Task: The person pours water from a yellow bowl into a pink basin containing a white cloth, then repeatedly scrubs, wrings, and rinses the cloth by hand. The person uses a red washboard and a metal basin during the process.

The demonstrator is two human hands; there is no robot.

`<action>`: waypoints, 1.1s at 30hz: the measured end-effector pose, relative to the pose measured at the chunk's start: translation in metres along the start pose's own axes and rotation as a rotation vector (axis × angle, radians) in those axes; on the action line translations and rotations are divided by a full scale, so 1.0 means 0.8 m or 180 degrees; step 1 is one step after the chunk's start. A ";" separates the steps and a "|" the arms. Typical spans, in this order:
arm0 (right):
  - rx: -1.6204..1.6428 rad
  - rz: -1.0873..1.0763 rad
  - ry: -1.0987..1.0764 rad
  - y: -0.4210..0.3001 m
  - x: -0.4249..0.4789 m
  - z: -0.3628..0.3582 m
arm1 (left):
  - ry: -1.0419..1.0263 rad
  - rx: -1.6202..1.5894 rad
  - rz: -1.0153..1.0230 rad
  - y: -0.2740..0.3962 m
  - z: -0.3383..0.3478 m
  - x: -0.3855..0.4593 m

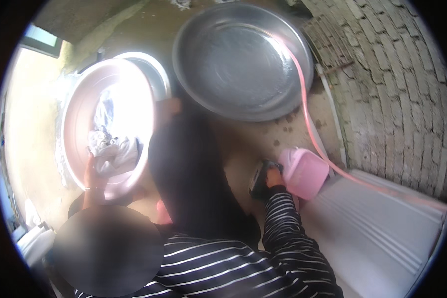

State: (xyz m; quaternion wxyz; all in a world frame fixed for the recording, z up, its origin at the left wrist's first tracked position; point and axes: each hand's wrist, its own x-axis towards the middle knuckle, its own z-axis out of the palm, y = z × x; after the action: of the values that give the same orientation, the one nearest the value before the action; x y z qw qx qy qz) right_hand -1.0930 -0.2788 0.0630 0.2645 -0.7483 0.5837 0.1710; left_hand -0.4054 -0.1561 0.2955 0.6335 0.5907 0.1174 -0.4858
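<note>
A pink plastic basin (74, 123) stands tilted on the left, partly washed out by glare. Inside it, my left hand (93, 164), with a thin bracelet at the wrist, holds a crumpled whitish cloth (115, 154). A blurred round patch hides the rest of that arm. To the right, my right hand (274, 178) is low, between a dark object, perhaps a shoe (259, 180), and a pink plastic container (307, 173). The fingers are too unclear to show whether they grip anything. My dark-clothed leg (186, 167) is between the two hands.
A large metal basin (238, 63) stands ahead, with a pink hose (303, 97) running over its rim and off to the right. Another metal basin (160, 74) is behind the pink one. On the right are a brick wall (387, 97) and a pale ribbed panel (372, 231).
</note>
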 end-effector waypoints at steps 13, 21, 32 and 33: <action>-0.0733 0.0071 -0.0825 -0.014 0.045 0.051 | 0.0072 -0.0364 -0.0100 0.002 0.042 -0.029; -0.0469 -0.0534 -0.0050 -0.020 0.049 0.033 | 0.0034 -0.0769 -0.0029 -0.010 0.026 -0.027; -0.0764 -0.0755 -0.0084 -0.020 0.022 -0.009 | -0.0615 -0.0832 0.0094 -0.007 0.019 -0.052; -0.0417 -0.0876 0.0106 -0.025 0.009 -0.026 | -0.0667 -0.0708 0.0092 -0.008 0.025 -0.054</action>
State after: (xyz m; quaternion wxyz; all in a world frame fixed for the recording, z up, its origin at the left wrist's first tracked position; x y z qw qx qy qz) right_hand -1.0726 -0.2935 0.0796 0.2264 -0.8397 0.4675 0.1585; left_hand -0.4407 -0.1512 0.3281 0.7107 0.4647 0.0952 -0.5195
